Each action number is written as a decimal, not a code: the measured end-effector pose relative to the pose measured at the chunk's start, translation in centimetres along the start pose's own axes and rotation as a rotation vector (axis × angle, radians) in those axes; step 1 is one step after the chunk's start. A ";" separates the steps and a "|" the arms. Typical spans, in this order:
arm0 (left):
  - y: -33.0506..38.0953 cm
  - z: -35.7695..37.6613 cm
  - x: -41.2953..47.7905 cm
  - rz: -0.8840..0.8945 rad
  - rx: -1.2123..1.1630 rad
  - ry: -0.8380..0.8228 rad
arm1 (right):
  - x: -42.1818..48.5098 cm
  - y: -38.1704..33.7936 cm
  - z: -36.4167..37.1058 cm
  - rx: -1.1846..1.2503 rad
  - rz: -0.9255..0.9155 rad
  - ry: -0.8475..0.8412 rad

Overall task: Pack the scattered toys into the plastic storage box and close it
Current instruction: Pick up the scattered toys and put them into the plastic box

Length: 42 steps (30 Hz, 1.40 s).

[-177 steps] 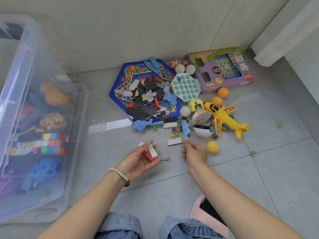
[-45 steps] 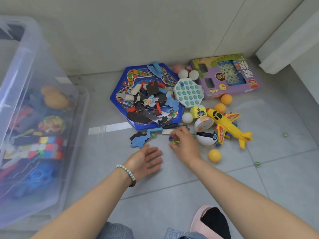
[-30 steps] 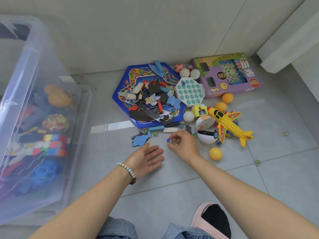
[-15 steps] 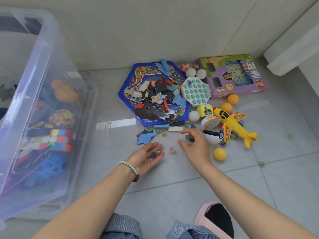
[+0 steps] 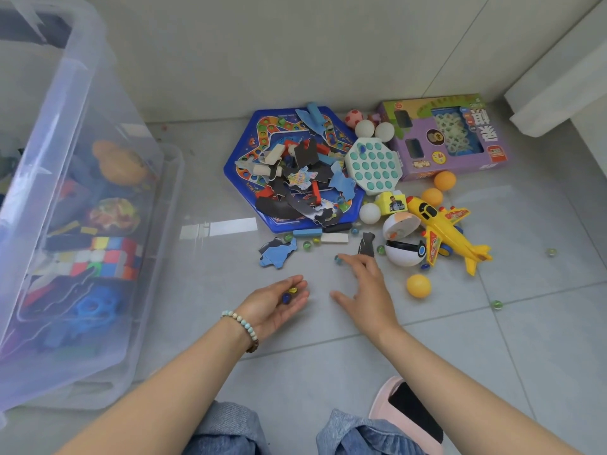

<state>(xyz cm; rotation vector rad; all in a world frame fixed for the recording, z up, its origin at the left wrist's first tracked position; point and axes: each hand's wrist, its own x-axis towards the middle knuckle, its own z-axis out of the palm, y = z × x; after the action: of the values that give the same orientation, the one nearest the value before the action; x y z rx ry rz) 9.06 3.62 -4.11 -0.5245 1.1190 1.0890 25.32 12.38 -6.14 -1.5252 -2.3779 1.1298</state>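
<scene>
My left hand (image 5: pixel 274 303) lies palm up just above the floor tiles, its fingers cupped round a few small glass marbles (image 5: pixel 289 295). My right hand (image 5: pixel 366 287) reaches forward with its fingers spread, and a fingertip is at a loose marble (image 5: pixel 338 259) on the floor. More marbles lie among the blue puzzle piece (image 5: pixel 277 254) and the small blocks (image 5: pixel 334 238) just beyond. The clear plastic storage box (image 5: pixel 82 93) stands at the left, uncovered, with several toys inside.
A blue hexagonal board (image 5: pixel 244 165) heaped with puzzle pieces lies ahead. Right of it are a pop-it toy (image 5: pixel 371 165), a purple boxed game (image 5: pixel 460 136), a yellow plane (image 5: pixel 440 231), a ball capsule (image 5: pixel 404 254) and orange balls (image 5: pixel 418 285). Stray marbles (image 5: pixel 496 304) lie far right. A pink slipper (image 5: pixel 407 418) is near my knee.
My right hand picked marbles off the floor, brought them to my left palm, then stretched forward to another marble. My left hand turned palm up and now cups marbles.
</scene>
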 end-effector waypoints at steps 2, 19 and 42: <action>0.0 -0.3 -0.1 -0.002 -0.007 0.003 | -0.9 1.1 -0.8 -0.036 -0.060 0.036; -2.6 2.4 0.4 -0.080 0.104 -0.086 | -7.7 7.3 -4.3 0.431 0.363 0.345; -6.7 6.3 0.7 -0.251 0.181 -0.133 | -7.7 4.7 -4.4 0.423 0.142 0.193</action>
<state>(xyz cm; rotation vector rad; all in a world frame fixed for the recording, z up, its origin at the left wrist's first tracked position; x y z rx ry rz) 17.87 6.16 -3.41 -0.4303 0.9939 0.7848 34.60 9.46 -3.72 -1.5807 -1.7878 1.3383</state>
